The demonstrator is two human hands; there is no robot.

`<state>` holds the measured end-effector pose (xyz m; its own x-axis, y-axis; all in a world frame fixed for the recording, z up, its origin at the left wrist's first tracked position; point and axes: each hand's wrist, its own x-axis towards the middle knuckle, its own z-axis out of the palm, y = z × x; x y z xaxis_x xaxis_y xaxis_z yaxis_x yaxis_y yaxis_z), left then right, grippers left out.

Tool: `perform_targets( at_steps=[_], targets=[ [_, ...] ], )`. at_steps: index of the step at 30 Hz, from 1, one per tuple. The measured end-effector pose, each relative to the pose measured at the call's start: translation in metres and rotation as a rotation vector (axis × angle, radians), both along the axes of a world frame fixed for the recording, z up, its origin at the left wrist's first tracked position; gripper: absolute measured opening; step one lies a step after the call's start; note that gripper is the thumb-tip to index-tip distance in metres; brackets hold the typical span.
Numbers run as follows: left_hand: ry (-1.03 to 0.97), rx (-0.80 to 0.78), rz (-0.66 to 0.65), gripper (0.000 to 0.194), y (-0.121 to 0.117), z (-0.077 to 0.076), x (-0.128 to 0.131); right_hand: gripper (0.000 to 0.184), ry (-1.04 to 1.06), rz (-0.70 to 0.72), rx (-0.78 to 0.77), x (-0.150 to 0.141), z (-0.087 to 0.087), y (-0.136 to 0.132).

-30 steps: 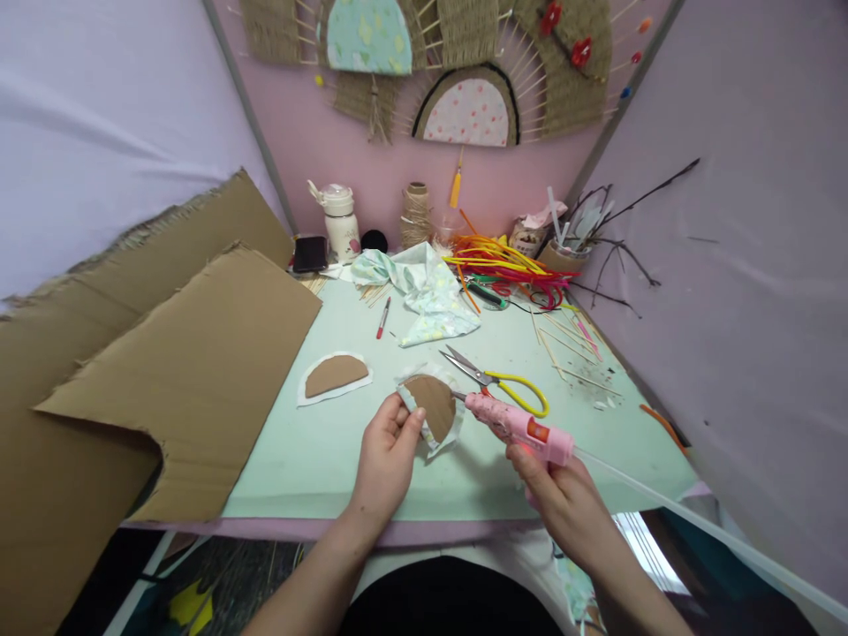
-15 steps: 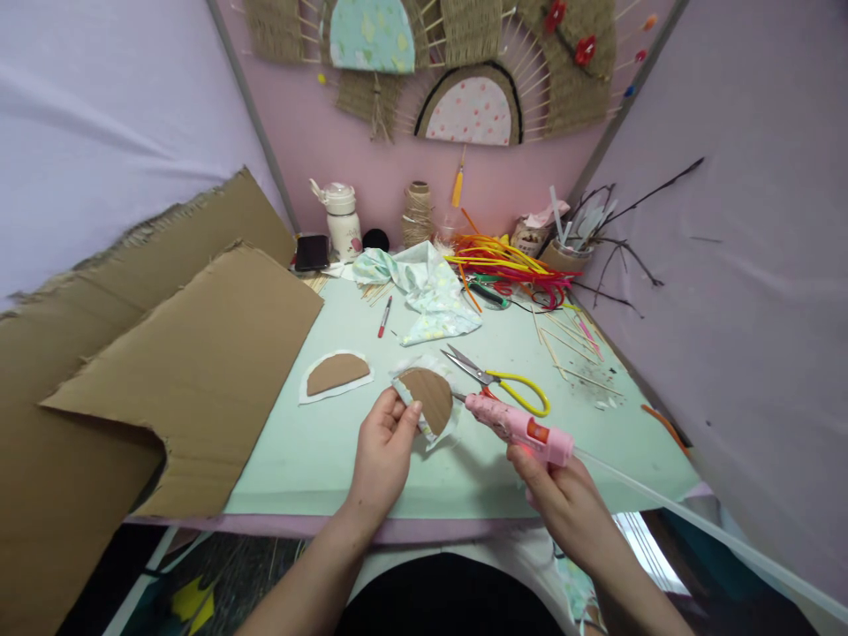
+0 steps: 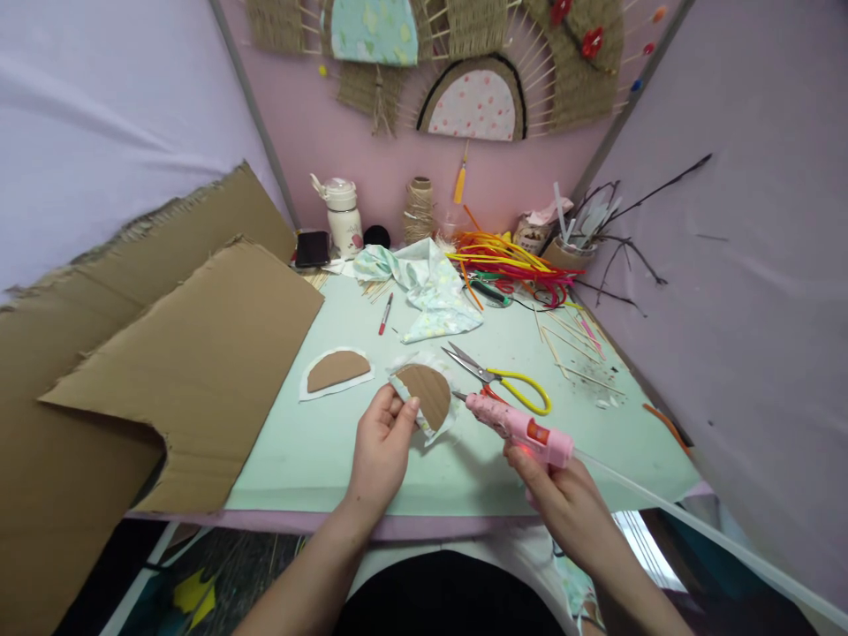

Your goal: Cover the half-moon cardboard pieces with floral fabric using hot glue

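While the right hand [image 3: 556,490] grips the pink glue gun [image 3: 520,428] with fingers curled round its handle, a white length [image 3: 662,512] trails off behind, clear of the work. Trigger pressure: cannot tell. Left hand [image 3: 384,433]: fingers grasping the half-round cardboard [image 3: 425,393] near its straight edge, thumb above, the others mostly hidden underneath. That grip presumably steadies the piece and leaves its curved rim free for the nozzle, which points just beside it; contact cannot be judged. Patterned fabric [image 3: 401,395] shows around the cardboard and appears folded over along the straight edge. The piece is held over the worktop [image 3: 298,459], probably tilted to meet the nozzle.

To the left, a second half-round cardboard [image 3: 339,371] lies on white backing [image 3: 306,390], a margin visible all round. Scissors [image 3: 523,389] lie just beyond the gun, yellow handle to the right, likely set down within easy reach. Farther: a marker [image 3: 385,315], then crumpled cloth [image 3: 443,300], and coloured stems [image 3: 503,256] bunched near the back, presumably to leave working room in front. Twine spool [image 3: 419,212] stands upright by the wall.
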<state>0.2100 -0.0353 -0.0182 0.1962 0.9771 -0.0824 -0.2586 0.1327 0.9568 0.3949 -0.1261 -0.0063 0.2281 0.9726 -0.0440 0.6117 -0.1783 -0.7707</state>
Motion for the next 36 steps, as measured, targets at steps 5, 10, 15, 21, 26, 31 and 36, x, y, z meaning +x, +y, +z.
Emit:
perform_targets(
  at_steps=[5, 10, 15, 21, 26, 31, 36],
  targets=[
    [-0.017, 0.005, 0.004, 0.034, 0.0002, -0.0006, 0.0, 0.044, 0.009, -0.013, -0.003, 0.0007, -0.003, -0.0007],
    [0.002, 0.028, 0.007, 0.031, 0.0012, -0.0027, -0.001, 0.046, 0.006, -0.025, -0.007, -0.0015, -0.0014, -0.0004],
    [0.002, 0.023, 0.011, 0.031, 0.0003, -0.0017, -0.0013, 0.041, 0.014, 0.002, 0.015, -0.0029, 0.001, 0.0002],
    [0.017, 0.028, 0.038, 0.029, 0.0004, -0.0021, -0.0011, 0.037, 0.002, 0.033, 0.041, -0.0028, 0.0008, 0.0006],
    [0.01, 0.029, 0.039, 0.034, 0.0009, -0.0023, -0.0013, 0.039, -0.019, 0.062, 0.064, -0.0035, 0.0018, 0.0008],
    [-0.004, 0.018, 0.06, 0.038, 0.0016, -0.0014, -0.0007, 0.042, -0.042, 0.058, 0.046, -0.0043, 0.0023, -0.0002],
    [0.001, 0.033, 0.048, 0.037, 0.0016, -0.0013, -0.0016, 0.044, -0.039, 0.044, -0.005, -0.0039, 0.0012, -0.0018]
  ],
)
